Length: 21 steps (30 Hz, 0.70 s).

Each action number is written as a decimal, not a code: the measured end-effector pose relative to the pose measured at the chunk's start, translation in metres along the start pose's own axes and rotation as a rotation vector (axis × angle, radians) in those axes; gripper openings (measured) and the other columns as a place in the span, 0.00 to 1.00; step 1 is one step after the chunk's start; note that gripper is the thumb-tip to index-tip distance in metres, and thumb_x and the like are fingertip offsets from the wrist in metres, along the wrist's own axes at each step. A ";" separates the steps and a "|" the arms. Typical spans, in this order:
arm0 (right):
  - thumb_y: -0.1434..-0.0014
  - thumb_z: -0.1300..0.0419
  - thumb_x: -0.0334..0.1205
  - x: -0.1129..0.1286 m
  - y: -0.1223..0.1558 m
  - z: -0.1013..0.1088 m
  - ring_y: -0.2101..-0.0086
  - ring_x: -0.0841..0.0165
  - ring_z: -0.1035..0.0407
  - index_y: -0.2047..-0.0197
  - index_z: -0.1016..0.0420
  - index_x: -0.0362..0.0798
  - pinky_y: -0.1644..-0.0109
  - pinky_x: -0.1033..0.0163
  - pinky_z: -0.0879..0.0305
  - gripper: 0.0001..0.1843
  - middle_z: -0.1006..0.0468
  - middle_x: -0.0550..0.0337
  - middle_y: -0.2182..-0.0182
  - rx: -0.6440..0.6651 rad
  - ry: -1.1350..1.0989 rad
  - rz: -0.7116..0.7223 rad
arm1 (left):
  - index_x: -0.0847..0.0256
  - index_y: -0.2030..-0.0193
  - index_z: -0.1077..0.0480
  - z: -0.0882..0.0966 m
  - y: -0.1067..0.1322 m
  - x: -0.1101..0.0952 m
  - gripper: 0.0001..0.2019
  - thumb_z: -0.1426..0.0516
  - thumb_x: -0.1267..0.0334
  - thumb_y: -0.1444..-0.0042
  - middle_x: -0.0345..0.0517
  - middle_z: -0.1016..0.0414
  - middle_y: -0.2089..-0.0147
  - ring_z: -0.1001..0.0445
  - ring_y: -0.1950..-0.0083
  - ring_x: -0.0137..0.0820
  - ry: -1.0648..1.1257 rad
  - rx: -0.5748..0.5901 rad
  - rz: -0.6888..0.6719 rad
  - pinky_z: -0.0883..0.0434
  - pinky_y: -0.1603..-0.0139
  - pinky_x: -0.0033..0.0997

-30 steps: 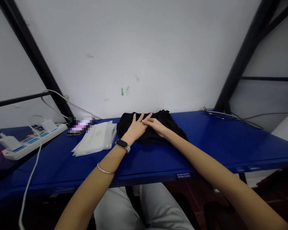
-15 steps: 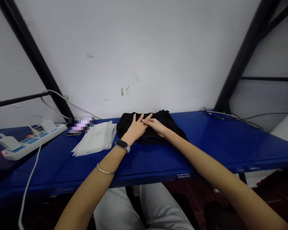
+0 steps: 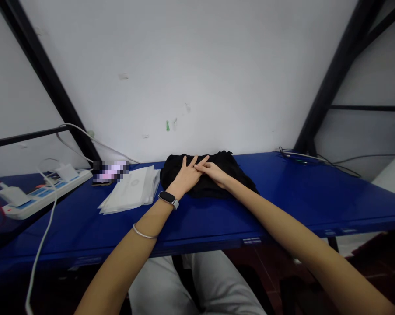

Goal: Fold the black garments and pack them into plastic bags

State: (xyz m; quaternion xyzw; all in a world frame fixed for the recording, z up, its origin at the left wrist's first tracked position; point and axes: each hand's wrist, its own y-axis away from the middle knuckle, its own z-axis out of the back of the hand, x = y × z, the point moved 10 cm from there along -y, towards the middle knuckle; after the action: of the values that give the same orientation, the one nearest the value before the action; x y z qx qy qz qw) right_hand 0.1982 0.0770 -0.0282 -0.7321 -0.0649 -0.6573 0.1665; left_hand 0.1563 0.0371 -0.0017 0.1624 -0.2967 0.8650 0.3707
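A black cloth (image 3: 210,188), bunched into a soft heap with a ruffled edge, lies on the blue tabletop (image 3: 295,197) against the wall. Spread fingers of my left hand (image 3: 187,177) rest flat on top of it. My right hand (image 3: 216,173) comes in from the right, its thumb and fingers pressed together by the left hand's index finger. Whatever may be between those right fingertips is hidden. A smart band (image 3: 167,197) is on my left wrist, with a silver bangle (image 3: 144,232) further up the arm.
Left of the cloth is a stack of clear plastic bags (image 3: 130,192). Beyond it lies a phone (image 3: 102,183), its screen blurred. A white power strip (image 3: 46,194) with plugged-in chargers and a trailing white cable (image 3: 41,245) is at far left. Thin black cables (image 3: 331,164) lie at back right.
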 end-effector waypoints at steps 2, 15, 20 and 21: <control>0.49 0.33 0.42 0.000 -0.001 0.001 0.58 0.61 0.26 0.64 0.23 0.42 0.45 0.53 0.36 0.12 0.20 0.49 0.63 0.009 -0.018 0.001 | 0.51 0.35 0.40 0.001 0.000 0.000 0.24 0.54 0.67 0.39 0.37 0.61 0.26 0.51 0.31 0.50 0.002 -0.007 -0.003 0.46 0.37 0.65; 0.49 0.33 0.42 -0.001 -0.001 0.000 0.59 0.62 0.26 0.64 0.23 0.43 0.45 0.54 0.35 0.12 0.20 0.49 0.63 0.019 -0.030 0.006 | 0.53 0.34 0.42 0.001 0.000 -0.001 0.26 0.55 0.68 0.39 0.38 0.61 0.26 0.51 0.31 0.51 0.016 -0.003 -0.002 0.46 0.37 0.66; 0.50 0.33 0.39 0.006 0.000 -0.002 0.57 0.63 0.27 0.63 0.23 0.44 0.44 0.55 0.37 0.11 0.20 0.53 0.63 0.039 -0.041 0.044 | 0.51 0.35 0.41 0.001 0.000 0.000 0.25 0.54 0.67 0.39 0.38 0.61 0.26 0.52 0.30 0.50 0.016 -0.002 0.010 0.47 0.36 0.65; 0.49 0.33 0.41 0.006 0.000 -0.002 0.57 0.63 0.27 0.62 0.23 0.44 0.44 0.55 0.37 0.12 0.20 0.52 0.62 0.035 -0.038 0.043 | 0.52 0.35 0.41 0.001 0.000 0.000 0.25 0.54 0.67 0.39 0.38 0.61 0.26 0.52 0.30 0.50 0.013 0.001 0.010 0.47 0.36 0.65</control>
State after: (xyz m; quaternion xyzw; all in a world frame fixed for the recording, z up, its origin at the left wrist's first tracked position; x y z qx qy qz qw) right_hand 0.1967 0.0757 -0.0225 -0.7428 -0.0638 -0.6382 0.1922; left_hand 0.1564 0.0369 -0.0007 0.1555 -0.2944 0.8680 0.3683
